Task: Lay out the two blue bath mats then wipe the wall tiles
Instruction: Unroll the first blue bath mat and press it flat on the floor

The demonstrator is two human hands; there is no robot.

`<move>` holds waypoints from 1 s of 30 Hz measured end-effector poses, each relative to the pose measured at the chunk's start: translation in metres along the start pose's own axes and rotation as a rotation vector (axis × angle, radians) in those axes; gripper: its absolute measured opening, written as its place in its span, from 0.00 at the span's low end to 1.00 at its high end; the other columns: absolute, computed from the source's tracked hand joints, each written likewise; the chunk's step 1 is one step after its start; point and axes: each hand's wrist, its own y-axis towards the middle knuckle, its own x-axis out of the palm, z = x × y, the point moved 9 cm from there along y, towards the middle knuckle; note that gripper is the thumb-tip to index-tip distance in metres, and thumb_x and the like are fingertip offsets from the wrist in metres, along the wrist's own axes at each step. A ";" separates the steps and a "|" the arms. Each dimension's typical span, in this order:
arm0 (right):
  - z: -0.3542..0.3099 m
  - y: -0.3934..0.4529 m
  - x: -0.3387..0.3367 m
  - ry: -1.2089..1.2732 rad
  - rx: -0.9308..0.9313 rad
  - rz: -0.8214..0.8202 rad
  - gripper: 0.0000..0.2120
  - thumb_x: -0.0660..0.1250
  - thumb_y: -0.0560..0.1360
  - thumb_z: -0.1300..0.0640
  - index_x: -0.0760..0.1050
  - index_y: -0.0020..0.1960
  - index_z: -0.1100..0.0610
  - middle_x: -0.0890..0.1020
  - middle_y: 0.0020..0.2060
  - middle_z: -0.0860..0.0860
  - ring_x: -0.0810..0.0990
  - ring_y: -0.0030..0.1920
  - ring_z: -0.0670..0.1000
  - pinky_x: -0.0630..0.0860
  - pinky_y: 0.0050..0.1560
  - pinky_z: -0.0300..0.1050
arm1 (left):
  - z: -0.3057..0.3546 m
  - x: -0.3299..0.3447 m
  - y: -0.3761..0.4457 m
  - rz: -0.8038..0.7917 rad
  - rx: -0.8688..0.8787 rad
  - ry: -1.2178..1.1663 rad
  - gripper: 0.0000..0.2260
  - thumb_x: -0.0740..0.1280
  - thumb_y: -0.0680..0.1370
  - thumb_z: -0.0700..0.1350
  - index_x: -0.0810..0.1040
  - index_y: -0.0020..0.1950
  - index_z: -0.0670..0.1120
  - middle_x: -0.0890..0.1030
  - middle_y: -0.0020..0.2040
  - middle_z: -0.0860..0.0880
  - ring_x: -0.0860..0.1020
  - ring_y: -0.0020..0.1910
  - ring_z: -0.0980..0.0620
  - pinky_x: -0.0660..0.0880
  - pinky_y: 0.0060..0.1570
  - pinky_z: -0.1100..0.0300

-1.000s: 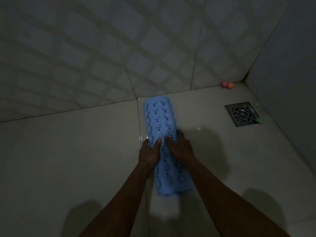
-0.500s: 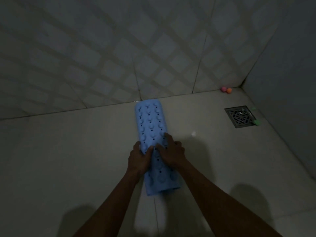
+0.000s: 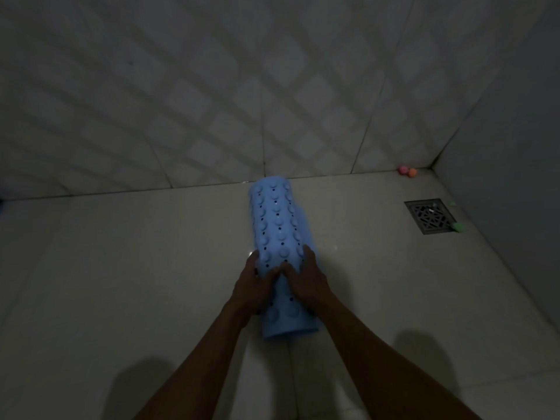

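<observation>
A rolled blue bath mat (image 3: 277, 225) with suction cups and small holes lies on the pale floor, its far end touching the base of the tiled wall (image 3: 242, 101). My left hand (image 3: 253, 284) grips the roll's left side and my right hand (image 3: 306, 280) grips its right side, near the middle of the roll. Thumbs meet on top. Only one mat is in view.
A metal floor drain (image 3: 430, 216) sits at the right by the side wall (image 3: 515, 147). Two small pink and orange balls (image 3: 407, 171) lie in the far corner. A green bit (image 3: 458, 227) lies beside the drain.
The view has shifted a little between the frames and the roll lies slightly differently in it. Both hands keep their hold near the middle of the roll.
</observation>
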 end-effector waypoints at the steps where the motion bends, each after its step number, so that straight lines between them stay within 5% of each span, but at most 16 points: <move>1: 0.001 -0.003 -0.004 0.013 0.017 0.013 0.33 0.64 0.82 0.48 0.50 0.81 0.49 0.75 0.69 0.56 0.75 0.51 0.49 0.73 0.45 0.37 | 0.002 0.002 0.001 -0.009 0.017 0.008 0.24 0.71 0.77 0.55 0.65 0.70 0.61 0.77 0.62 0.52 0.79 0.57 0.50 0.80 0.57 0.45; 5: 0.005 -0.010 -0.015 0.006 -0.023 0.042 0.30 0.63 0.82 0.49 0.53 0.79 0.49 0.75 0.67 0.55 0.76 0.49 0.48 0.71 0.36 0.29 | 0.003 0.011 0.007 -0.038 0.058 0.012 0.25 0.72 0.78 0.50 0.65 0.71 0.59 0.77 0.59 0.55 0.79 0.55 0.56 0.81 0.57 0.50; 8: 0.013 -0.015 -0.017 0.032 -0.005 0.074 0.32 0.64 0.81 0.47 0.52 0.79 0.47 0.76 0.67 0.54 0.78 0.51 0.50 0.77 0.44 0.38 | 0.000 0.015 0.006 -0.045 0.064 -0.006 0.25 0.72 0.78 0.47 0.66 0.72 0.57 0.77 0.57 0.58 0.78 0.52 0.65 0.82 0.54 0.54; 14: 0.009 -0.010 0.002 -0.057 -0.050 0.022 0.37 0.68 0.77 0.39 0.53 0.78 0.44 0.69 0.73 0.53 0.74 0.68 0.56 0.74 0.62 0.50 | -0.025 -0.013 0.005 0.135 -0.082 -0.107 0.25 0.70 0.79 0.43 0.66 0.73 0.55 0.78 0.65 0.44 0.79 0.60 0.43 0.78 0.61 0.44; 19: 0.007 -0.002 0.021 -0.110 -0.032 -0.009 0.32 0.60 0.80 0.38 0.54 0.79 0.45 0.65 0.73 0.59 0.69 0.71 0.62 0.69 0.70 0.58 | -0.053 -0.039 -0.005 0.286 -0.170 -0.097 0.31 0.65 0.74 0.59 0.65 0.77 0.54 0.77 0.68 0.42 0.78 0.61 0.43 0.74 0.65 0.43; 24: 0.002 0.008 0.036 -0.062 -0.063 -0.045 0.39 0.58 0.74 0.32 0.52 0.80 0.46 0.66 0.75 0.56 0.69 0.73 0.60 0.70 0.70 0.59 | -0.042 -0.039 -0.006 0.214 -0.095 -0.023 0.40 0.66 0.73 0.68 0.57 0.81 0.56 0.73 0.73 0.46 0.77 0.65 0.47 0.74 0.66 0.46; 30: 0.009 0.012 0.027 0.095 -0.075 -0.032 0.33 0.64 0.82 0.57 0.50 0.80 0.54 0.68 0.74 0.55 0.72 0.70 0.55 0.70 0.60 0.38 | -0.023 -0.026 0.002 0.191 0.055 0.142 0.31 0.64 0.82 0.53 0.54 0.82 0.51 0.66 0.74 0.55 0.66 0.70 0.58 0.63 0.68 0.64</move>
